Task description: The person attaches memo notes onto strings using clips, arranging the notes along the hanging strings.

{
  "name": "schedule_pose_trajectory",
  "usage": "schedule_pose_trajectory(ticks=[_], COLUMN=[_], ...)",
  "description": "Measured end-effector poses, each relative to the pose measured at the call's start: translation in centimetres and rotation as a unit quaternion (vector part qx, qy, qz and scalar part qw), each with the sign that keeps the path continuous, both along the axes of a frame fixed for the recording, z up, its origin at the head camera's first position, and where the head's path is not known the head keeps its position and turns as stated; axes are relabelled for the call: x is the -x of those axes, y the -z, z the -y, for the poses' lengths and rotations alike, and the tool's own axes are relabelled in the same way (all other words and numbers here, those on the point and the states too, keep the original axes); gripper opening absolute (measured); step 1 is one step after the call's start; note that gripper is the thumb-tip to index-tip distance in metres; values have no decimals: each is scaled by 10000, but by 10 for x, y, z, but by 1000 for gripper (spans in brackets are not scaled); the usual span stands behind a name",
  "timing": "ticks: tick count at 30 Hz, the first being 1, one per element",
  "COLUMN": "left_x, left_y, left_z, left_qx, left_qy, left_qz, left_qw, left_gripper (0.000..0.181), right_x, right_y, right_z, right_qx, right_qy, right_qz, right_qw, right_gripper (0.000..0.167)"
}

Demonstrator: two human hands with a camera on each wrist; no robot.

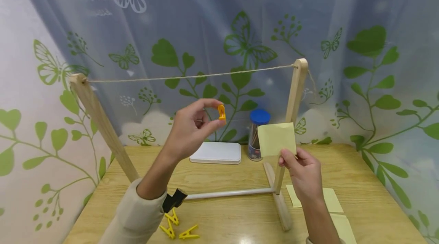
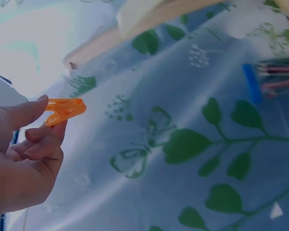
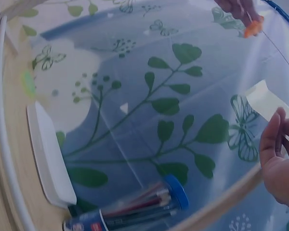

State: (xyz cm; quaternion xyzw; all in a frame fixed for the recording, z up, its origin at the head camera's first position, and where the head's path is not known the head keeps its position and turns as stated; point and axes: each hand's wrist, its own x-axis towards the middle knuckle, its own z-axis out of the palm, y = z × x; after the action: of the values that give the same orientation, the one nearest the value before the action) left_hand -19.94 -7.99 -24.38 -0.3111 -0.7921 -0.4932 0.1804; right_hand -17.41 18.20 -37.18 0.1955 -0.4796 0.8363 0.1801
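My left hand pinches an orange-yellow clothespin between thumb and index finger, a little below the string. In the left wrist view the clothespin points away from the fingertips. A pale yellow sticky note is held at its lower right corner by my right hand, in front of the right wooden post. The string runs between the left post and the right one, with nothing hanging on it.
Several yellow clothespins lie at the table's front, below the left forearm. More yellow notes lie under the right forearm. A white bar joins the frame's base. Behind stand a white flat case and a blue-lidded jar of pencils.
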Motion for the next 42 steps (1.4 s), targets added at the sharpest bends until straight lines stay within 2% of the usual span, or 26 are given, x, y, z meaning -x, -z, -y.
schedule_pose_trajectory(ticks=[4, 11, 16, 19, 23, 27, 34, 42], left_x=[0, 0, 2, 7, 13, 18, 24, 25], left_y=[-17, -45, -62, -68, -72, -75, -78, -74], left_z=[-9, -25, -38, -46, -54, -60, -69, -75], left_qx=[-267, -643, -960, -1160, -1376, -1622, -1935, -1766], left_qy=[227, 343, 317, 382, 467, 383, 245, -63], left_qz=[-42, -387, -725, -771, -624, -533, -288, 7], left_qw=[9994, 9966, 9922, 9895, 9874, 9846, 9804, 9843], left_gripper=[31, 30, 27, 25, 24, 22, 18, 15], right_x=[7, 11, 18, 25, 33, 38, 48, 53], right_y=[-10, -29, -43, -50, -55, -57, -63, -69], right_z=[18, 41, 50, 53, 56, 57, 58, 61], right_qx=[262, 579, 505, 617, 773, 748, 784, 992], right_qy=[26, -69, 159, 195, 168, 167, 153, 45], right_qz=[158, 220, 723, 920, 1042, 1124, 977, 968], right_qw=[9995, 9981, 9960, 9937, 9914, 9907, 9920, 9903], right_gripper=[21, 24, 21, 22, 23, 23, 22, 19])
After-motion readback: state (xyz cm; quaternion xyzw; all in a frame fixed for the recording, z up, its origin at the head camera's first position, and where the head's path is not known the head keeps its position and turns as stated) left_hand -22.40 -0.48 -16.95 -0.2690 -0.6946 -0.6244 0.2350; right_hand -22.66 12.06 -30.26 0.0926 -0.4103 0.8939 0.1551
